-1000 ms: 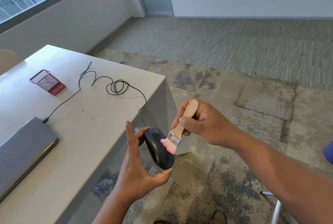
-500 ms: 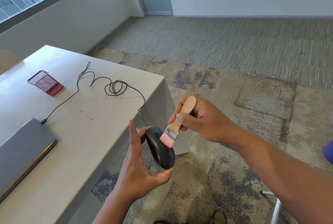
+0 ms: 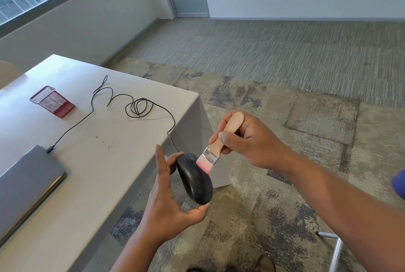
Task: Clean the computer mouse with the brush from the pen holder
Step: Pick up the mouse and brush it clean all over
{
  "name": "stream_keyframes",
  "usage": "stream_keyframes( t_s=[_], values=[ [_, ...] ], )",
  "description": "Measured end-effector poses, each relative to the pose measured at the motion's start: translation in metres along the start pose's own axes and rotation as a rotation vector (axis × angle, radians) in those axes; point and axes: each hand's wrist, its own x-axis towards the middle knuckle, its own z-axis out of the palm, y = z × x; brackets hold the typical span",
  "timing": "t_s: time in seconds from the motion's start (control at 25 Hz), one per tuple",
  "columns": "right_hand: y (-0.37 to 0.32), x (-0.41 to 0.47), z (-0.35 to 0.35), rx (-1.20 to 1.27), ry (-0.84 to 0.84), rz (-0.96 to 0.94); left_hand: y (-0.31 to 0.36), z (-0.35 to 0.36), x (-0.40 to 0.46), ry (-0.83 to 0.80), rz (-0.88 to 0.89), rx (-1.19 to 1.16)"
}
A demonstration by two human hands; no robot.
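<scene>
Beside the worktop [image 3: 98,162], the left hand [image 3: 168,201] held the black computer mouse [image 3: 194,178] in the air. The right hand [image 3: 247,138] gripped the brush [image 3: 213,151], bristles touching the mouse's top. Cleaning looked underway; the pen holder [image 3: 52,101] lay tipped, empty.

Carpet floor [image 3: 285,57], white desk [image 3: 92,162]

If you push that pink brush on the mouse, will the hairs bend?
Probably: the brush has soft-looking pink bristles, already pressed against the black mouse. Its wooden handle, gripped by the right hand, looks stiff and likely won't bend.
</scene>
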Motion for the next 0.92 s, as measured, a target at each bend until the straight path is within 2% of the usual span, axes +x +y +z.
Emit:
stream_keyframes(
  t_s=[0.32,0.4,0.6,0.92],
  values=[
    [0.0006,0.0016,-0.0041,-0.034,-0.183,0.09,-0.0052,-0.0004,0.0044,0.013,-0.016,-0.007],
    [0.0,0.0017,-0.0068,-0.03,-0.171,0.092,-0.0063,-0.0011,0.0044,0.013,-0.013,-0.005],
    [0.0032,0.0059,-0.0068,0.033,-0.014,0.006,-0.0018,-0.0018,0.0051,0.017,-0.001,-0.032],
    [0.0034,0.0006,-0.0038,0.003,-0.157,0.082,-0.0027,0.0008,0.0049,0.041,-0.014,-0.043]
  ],
)
